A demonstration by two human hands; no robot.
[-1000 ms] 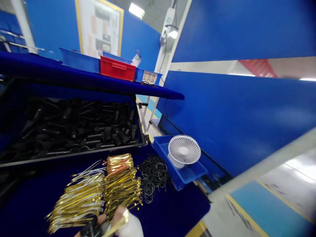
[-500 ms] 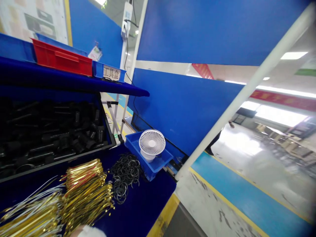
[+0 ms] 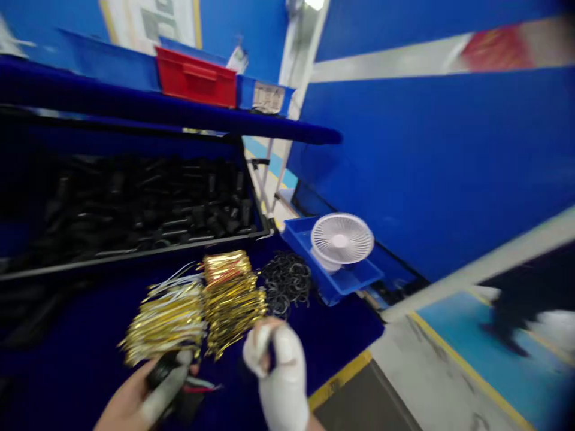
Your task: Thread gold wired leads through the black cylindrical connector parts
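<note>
At the bottom of the view, my left hand is closed around a black part, from which red and pale wires stick out; motion blurs its exact kind. To its right is my right hand in a white covering, thumb and fingers curled together; whatever may be in them cannot be made out. Just beyond both hands lie two bundles of gold twist ties, the right one with a reddish band. Beside them is a heap of black rings.
A wide bin of black parts stands behind. Above it runs a shelf with a red bin and blue bins. A white fan sits in a blue tray. A person in dark clothing is at right.
My view has swung left, so the table's things appear farther right. Both hands have come into view, the left one with the black part. A person now shows nearer at the right edge.
</note>
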